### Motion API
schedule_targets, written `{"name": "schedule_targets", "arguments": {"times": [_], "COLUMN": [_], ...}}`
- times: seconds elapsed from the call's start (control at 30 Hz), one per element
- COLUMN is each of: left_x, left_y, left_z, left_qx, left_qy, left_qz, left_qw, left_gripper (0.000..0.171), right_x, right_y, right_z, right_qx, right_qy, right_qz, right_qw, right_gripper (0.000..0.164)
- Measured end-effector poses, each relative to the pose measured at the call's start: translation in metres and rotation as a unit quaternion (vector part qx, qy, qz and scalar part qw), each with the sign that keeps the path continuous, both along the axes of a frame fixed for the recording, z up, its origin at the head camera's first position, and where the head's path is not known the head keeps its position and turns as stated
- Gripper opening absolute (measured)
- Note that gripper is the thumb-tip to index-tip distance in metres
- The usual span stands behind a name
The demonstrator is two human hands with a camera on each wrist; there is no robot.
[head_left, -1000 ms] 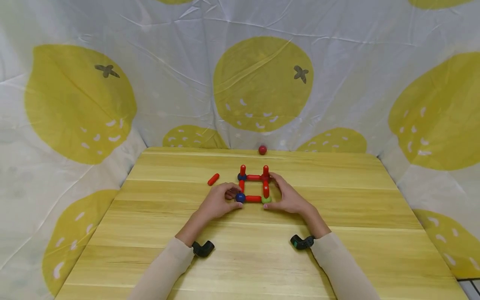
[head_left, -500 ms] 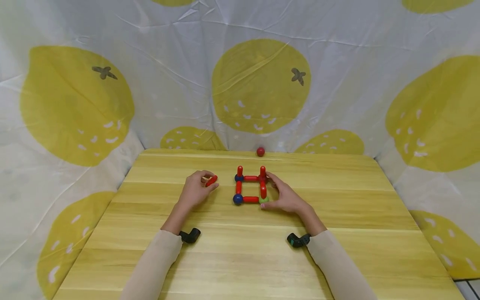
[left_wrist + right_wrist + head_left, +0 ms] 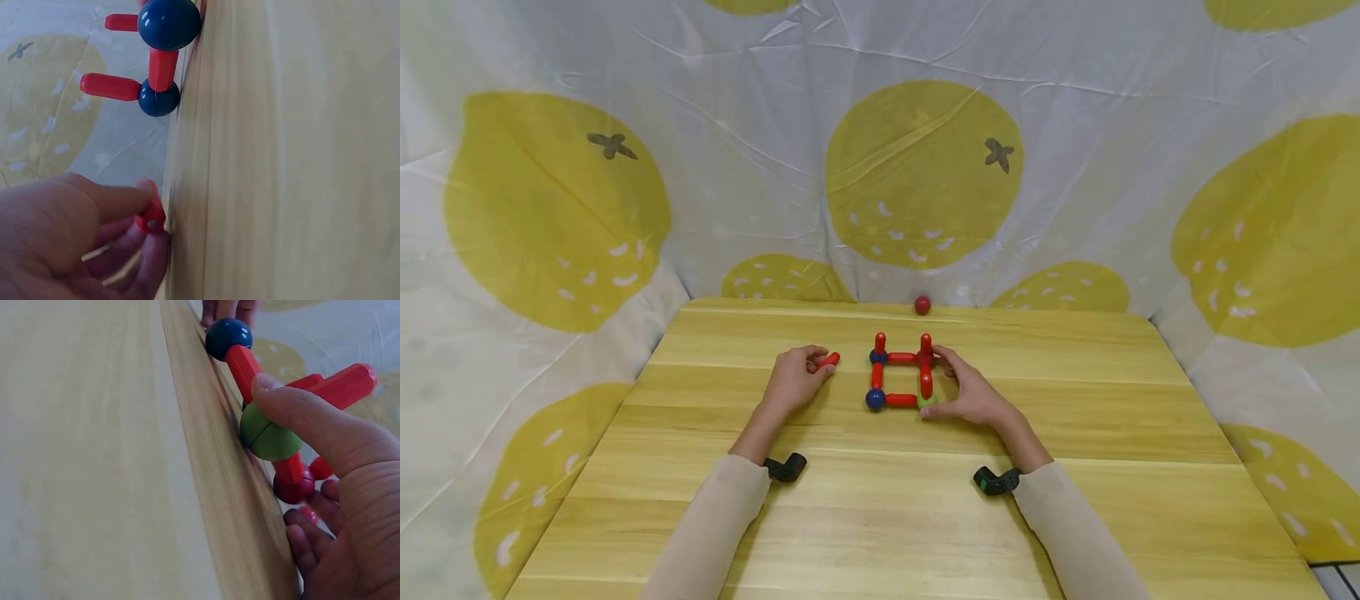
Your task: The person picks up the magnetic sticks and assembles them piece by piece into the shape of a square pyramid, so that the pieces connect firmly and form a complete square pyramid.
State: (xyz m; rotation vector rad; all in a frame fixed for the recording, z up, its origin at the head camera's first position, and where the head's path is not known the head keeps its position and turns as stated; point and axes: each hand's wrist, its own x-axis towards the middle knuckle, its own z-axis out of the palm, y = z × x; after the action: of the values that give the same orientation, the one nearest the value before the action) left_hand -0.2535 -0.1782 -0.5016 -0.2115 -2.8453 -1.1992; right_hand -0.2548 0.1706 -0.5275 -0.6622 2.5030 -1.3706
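My left hand [image 3: 795, 377] pinches a loose red rod [image 3: 831, 360] between thumb and fingers, low over the table to the left of a square ball-and-rod frame. In the left wrist view one end of the rod [image 3: 152, 215] shows a small metal dot. The frame has two blue balls [image 3: 876, 399] on its left corners, a green ball [image 3: 269, 432] at near right and a red corner ball [image 3: 295, 485] at far right. Upright red rods stand on every corner but the near left one. With its thumb on the green ball and fingers by the red one, my right hand [image 3: 973, 395] holds the frame's right side.
A separate red ball [image 3: 922, 305] lies at the back edge of the wooden table [image 3: 880, 517]. Behind it hangs a pale cloth [image 3: 760, 167] with a lemon print. Each wrist carries a black camera [image 3: 786, 468].
My left hand has left the frame's near left blue ball, moved left and picked out the loose red rod, now shifted slightly right. My right hand stays at the frame.
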Motion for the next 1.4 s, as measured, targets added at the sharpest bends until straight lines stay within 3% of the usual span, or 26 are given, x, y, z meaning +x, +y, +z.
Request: {"name": "schedule_targets", "arguments": {"times": [0.13, 0.27, 0.37, 0.5, 0.93, 1.03, 1.23, 1.4], "left_x": [0.005, 0.013, 0.018, 0.024, 0.028, 0.029, 0.03, 0.031], "left_y": [0.005, 0.014, 0.022, 0.031, 0.044, 0.041, 0.039, 0.045], "left_z": [-0.002, -0.001, 0.001, 0.003, -0.001, -0.001, 0.0, 0.001], "left_qx": [0.086, 0.161, 0.176, 0.17, 0.134, 0.138, 0.143, 0.135], "left_qy": [-0.017, -0.038, -0.039, -0.034, -0.037, -0.04, -0.052, -0.048], "left_qz": [-0.05, -0.116, -0.155, -0.186, -0.186, -0.173, -0.153, -0.144], "left_qw": [0.9949, 0.9794, 0.9714, 0.9672, 0.9727, 0.9744, 0.9764, 0.9791], "left_gripper": [0.037, 0.035, 0.034, 0.034, 0.035, 0.033, 0.03, 0.031], "right_x": [0.002, 0.002, 0.001, 0.001, 0.008, 0.013, 0.024, 0.028], "right_y": [0.001, 0.002, 0.003, 0.003, 0.006, 0.01, 0.015, 0.01], "right_z": [-0.001, -0.003, -0.003, -0.004, -0.003, 0.0, 0.01, 0.016], "right_qx": [-0.005, -0.014, -0.019, -0.02, -0.047, -0.067, -0.081, -0.079], "right_qy": [0.001, 0.008, 0.011, 0.011, 0.03, 0.042, 0.063, 0.056], "right_qz": [0.003, 0.005, 0.007, 0.01, 0.001, -0.016, -0.026, -0.008], "right_qw": [1.0, 1.0, 1.0, 1.0, 0.998, 0.997, 0.994, 0.995], "right_gripper": [0.118, 0.116, 0.116, 0.115, 0.114, 0.096, 0.035, 0.03]}}
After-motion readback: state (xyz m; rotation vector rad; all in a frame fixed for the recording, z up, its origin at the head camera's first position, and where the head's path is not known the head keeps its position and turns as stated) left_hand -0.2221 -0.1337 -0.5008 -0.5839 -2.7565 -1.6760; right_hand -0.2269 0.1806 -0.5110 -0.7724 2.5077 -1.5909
